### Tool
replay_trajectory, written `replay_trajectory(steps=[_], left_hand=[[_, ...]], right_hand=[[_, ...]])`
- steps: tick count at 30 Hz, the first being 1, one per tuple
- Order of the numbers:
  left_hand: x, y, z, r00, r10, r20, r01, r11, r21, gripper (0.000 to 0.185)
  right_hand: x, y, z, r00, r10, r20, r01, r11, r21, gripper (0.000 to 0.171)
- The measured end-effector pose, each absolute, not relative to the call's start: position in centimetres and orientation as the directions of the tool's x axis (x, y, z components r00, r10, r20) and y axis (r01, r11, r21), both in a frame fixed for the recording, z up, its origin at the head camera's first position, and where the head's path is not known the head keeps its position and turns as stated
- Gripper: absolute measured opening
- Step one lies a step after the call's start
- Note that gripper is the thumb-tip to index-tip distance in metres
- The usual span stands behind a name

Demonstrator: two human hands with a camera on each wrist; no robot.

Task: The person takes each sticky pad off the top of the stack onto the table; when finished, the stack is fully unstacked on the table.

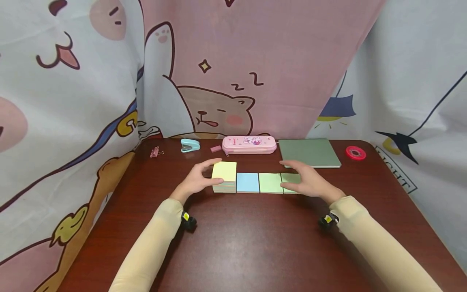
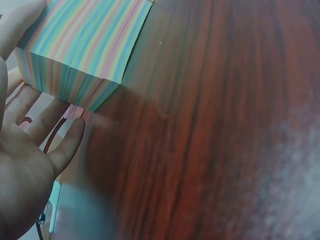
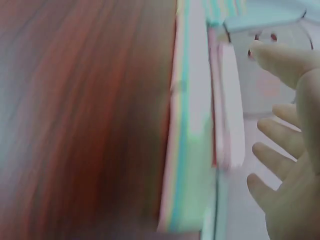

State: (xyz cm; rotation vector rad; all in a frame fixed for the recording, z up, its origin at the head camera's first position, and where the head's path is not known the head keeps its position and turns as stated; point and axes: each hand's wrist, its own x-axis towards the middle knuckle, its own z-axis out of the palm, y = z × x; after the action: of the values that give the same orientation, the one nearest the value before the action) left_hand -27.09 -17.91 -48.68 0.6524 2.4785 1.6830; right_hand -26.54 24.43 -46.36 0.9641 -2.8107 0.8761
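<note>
Bright even light, soft shadows under the arms, wide-angle bending at edges, wrist views blurred, perhaps motion.

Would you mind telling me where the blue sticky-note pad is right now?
In the head view the blue sticky-note pad lies mid-table, second in the row, between the yellow-topped stack at the left hand and a green pad.
</note>
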Motion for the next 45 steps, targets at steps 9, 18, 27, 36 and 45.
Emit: replay_trajectory(steps=[9, 18, 27, 36, 45], left_hand=[[-26.3, -17.3, -47.7, -0.912, 0.376, 0.166, 0.288, 0.297, 0.910, 0.076], [-26.3, -17.3, -48.0, -0.898, 0.398, 0.188, 0.309, 0.264, 0.914, 0.074], [-27.1, -17.6, -48.7, -0.881, 0.423, 0.213, 0.341, 0.252, 0.906, 0.073], [-27.3, -18.1, -48.9, -0.856, 0.472, 0.213, 0.367, 0.262, 0.892, 0.081], [-27.2, -17.8, -49.2, -0.887, 0.430, 0.167, 0.327, 0.331, 0.885, 0.077]], right_hand=[[-27.0, 15.3, -44.2, -0.747, -0.622, 0.235, -0.640, 0.580, -0.504, 0.081], [-27.4, 8.3, -44.4, -0.678, -0.689, 0.256, -0.707, 0.514, -0.486, 0.082], [-27.8, 6.3, -44.7, -0.667, -0.703, 0.249, -0.719, 0.517, -0.464, 0.075], [-27.9, 8.2, -44.3, -0.674, -0.683, 0.281, -0.717, 0.514, -0.471, 0.075], [-27.7, 15.6, -44.3, -0.747, -0.607, 0.271, -0.640, 0.544, -0.543, 0.075]])
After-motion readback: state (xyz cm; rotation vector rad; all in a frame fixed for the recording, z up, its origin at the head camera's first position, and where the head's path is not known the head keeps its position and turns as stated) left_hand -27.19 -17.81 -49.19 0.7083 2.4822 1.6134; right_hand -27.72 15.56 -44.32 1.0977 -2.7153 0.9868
